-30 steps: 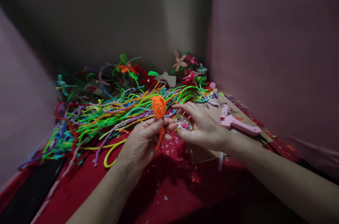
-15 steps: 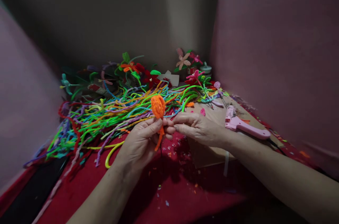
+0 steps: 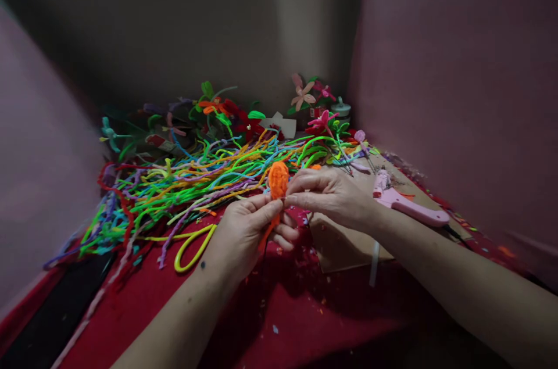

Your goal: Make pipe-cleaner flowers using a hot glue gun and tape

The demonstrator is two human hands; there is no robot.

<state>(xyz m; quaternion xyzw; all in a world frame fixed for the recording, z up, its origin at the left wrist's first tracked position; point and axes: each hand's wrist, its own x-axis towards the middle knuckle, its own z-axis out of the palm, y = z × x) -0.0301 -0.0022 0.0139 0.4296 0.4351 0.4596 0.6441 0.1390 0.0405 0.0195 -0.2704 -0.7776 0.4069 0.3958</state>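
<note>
My left hand (image 3: 244, 229) is closed around the base of an orange pipe cleaner flower bud (image 3: 278, 180), held upright with a loose orange end hanging below the fingers. Close beside it, my right hand (image 3: 333, 194) pinches with thumb and forefinger at the bud's lower right side. What lies between those fingertips is too small to make out. Behind both hands spreads a heap of pipe cleaners (image 3: 209, 177) in green, orange, purple and blue. A yellow pipe cleaner (image 3: 194, 264) curves into a loop left of my left wrist.
A pink hot glue gun (image 3: 410, 206) lies on a cardboard sheet (image 3: 335, 247) at the right. Finished pipe cleaner flowers (image 3: 303, 95) stand along the back wall, near a lidded jar (image 3: 340, 108). Red cloth (image 3: 296, 322) with scraps covers the surface; a black flat object (image 3: 52, 311) lies left.
Both hands have shifted slightly, the left one rightward with the orange bud. The right thumb and forefinger have come against the bud's base, and the bud has turned a little.
</note>
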